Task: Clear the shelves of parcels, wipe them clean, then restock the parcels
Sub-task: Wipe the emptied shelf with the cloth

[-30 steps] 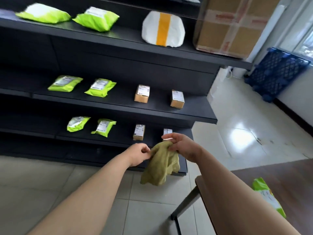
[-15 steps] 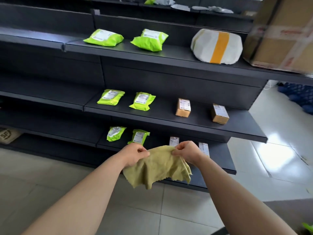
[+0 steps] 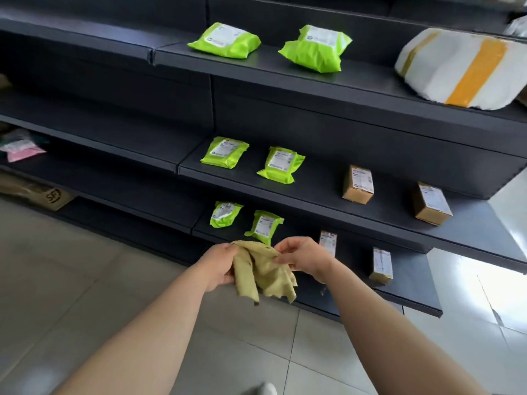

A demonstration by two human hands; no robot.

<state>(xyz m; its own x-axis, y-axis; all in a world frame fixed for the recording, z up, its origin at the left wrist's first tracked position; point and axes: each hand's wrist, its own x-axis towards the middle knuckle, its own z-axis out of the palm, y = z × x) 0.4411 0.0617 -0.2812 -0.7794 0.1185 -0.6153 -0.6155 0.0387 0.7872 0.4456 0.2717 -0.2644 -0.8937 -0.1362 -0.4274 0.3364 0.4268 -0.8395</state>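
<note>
Both hands hold a crumpled cloth (image 3: 263,273), the left hand (image 3: 218,265) gripping one side and the right hand (image 3: 302,256) pinching the other, with shelves (image 3: 313,192) of parcels (image 3: 224,152) just beyond them.

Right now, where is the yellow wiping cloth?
In the head view the cloth hangs bunched at lower centre, gripped between the left hand and right hand, just in front of the nearest green parcel on the lowest shelf.

cloth (image 3: 262,272): plain khaki-yellow, between left hand (image 3: 219,263) and right hand (image 3: 305,256)
bags (image 3: 225,152): 6, lime green, white labels, above the hands
boxes (image 3: 358,185): 4, brown, white labels, up right of them
shelves (image 3: 342,81): black
parcel (image 3: 427,67): white, 1 orange stripe, far upper right
</note>
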